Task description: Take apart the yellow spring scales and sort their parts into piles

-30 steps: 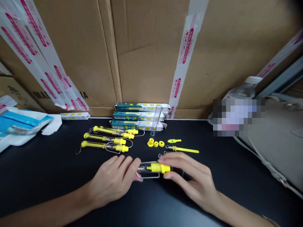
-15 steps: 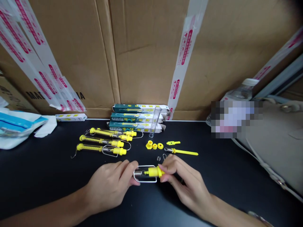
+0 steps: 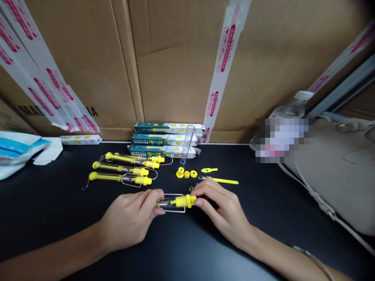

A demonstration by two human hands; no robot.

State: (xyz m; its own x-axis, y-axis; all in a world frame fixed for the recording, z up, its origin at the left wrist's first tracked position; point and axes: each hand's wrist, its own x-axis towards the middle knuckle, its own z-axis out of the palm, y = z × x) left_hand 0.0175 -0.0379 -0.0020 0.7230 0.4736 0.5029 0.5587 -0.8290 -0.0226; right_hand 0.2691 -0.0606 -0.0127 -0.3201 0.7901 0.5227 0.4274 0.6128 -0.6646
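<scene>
My left hand [image 3: 129,219] grips the wire loop end of a small spring-scale part [image 3: 175,203], a metal cylinder with a yellow plastic cap. My right hand [image 3: 221,208] pinches the yellow cap with its fingertips, so the part spans both hands. Beyond them lie several finished yellow spring scales [image 3: 123,169] with hooks. Yellow caps and rings [image 3: 186,174], a flat yellow piece [image 3: 209,170] and a yellow rod [image 3: 224,180] lie near my right hand. Small wire bits [image 3: 191,188] sit by its fingers.
A clear plastic tube [image 3: 186,144] stands against a stack of green-and-white boxes [image 3: 165,140] on the black tabletop [image 3: 73,218]. Taped cardboard cartons [image 3: 175,58] form the back. A bottle [image 3: 293,107], a beige bag [image 3: 336,168] and a blue-white package [image 3: 17,150] sit at the sides.
The held part has shifted left in the picture, and my right fingers now pinch its cap more closely. The whole scene has also slid left and up as my head moved.
</scene>
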